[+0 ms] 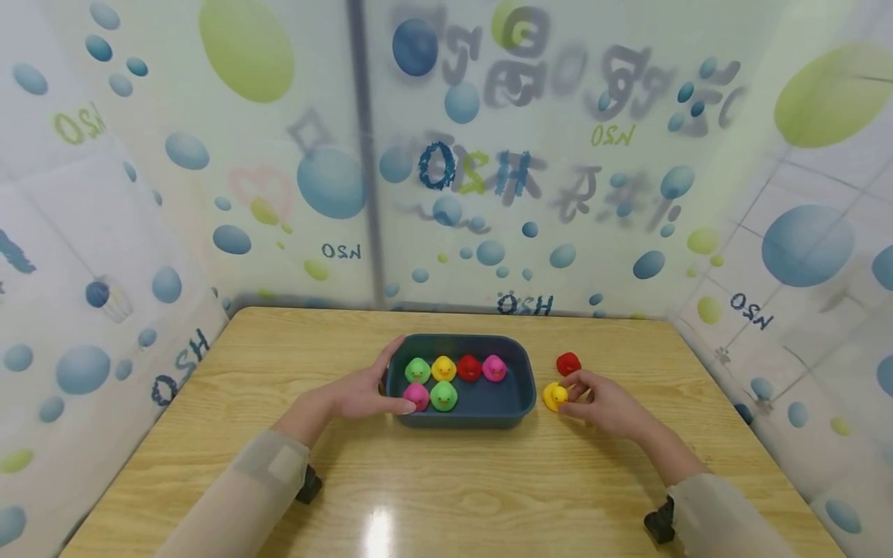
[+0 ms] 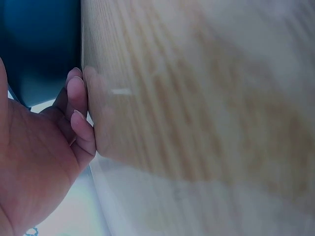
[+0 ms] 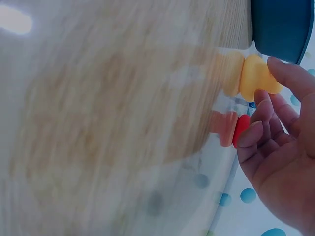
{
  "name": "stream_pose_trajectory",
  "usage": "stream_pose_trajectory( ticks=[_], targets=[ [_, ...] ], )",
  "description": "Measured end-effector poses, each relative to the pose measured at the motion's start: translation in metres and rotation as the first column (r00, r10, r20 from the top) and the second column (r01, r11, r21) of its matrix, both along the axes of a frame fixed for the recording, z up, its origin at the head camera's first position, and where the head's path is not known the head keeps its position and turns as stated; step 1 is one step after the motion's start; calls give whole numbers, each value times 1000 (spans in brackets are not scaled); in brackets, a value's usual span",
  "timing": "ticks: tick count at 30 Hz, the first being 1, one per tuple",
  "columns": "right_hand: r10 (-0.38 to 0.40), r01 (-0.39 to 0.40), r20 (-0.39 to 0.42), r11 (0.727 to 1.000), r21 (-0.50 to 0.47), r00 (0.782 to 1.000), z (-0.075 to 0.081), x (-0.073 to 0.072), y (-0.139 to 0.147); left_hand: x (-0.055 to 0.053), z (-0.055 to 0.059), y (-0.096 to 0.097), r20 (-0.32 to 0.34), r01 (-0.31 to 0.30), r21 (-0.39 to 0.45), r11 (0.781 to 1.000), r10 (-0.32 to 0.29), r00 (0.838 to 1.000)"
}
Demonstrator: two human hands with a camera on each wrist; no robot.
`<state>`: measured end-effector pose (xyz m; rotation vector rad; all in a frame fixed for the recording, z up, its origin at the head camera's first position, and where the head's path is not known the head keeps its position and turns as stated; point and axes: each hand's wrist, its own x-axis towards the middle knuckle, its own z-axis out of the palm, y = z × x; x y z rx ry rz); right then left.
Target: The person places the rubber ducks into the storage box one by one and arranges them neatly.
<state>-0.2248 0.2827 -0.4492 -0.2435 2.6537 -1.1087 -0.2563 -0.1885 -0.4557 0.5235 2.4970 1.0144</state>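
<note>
A dark blue tray (image 1: 498, 401) on the table holds several rubber ducks in two rows. The back row has a green duck (image 1: 417, 370), a yellow duck, a red duck (image 1: 470, 368) and a pink duck; the front row has a pink duck and a green duck (image 1: 443, 396). My left hand (image 1: 359, 392) grips the tray's left end, thumb over the near rim, fingers along the outer side. Just right of the tray, my right hand (image 1: 605, 404) pinches a yellow rubber duck (image 3: 254, 77) standing on the table. Behind it is a red duck (image 1: 568, 363).
The wooden table (image 1: 446, 488) extends toward me and to both sides. A patterned curtain (image 1: 446, 256) with blue and green dots closes off its back, with similar sheets at left and right.
</note>
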Motion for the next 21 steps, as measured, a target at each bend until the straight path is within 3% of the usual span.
stream_pose_trajectory(
  ticks=[11, 21],
  targets=[
    [-34, 38, -68, 998, 59, 997, 6, 2, -1, -1, -1, -1, -5, 2, 1, 1000, -2, 1000],
    [-26, 38, -228, 998, 49, 973, 25, 8, -6, 2, 3, 0, 6, -8, 0, 1000, 8, 1000]
  ],
)
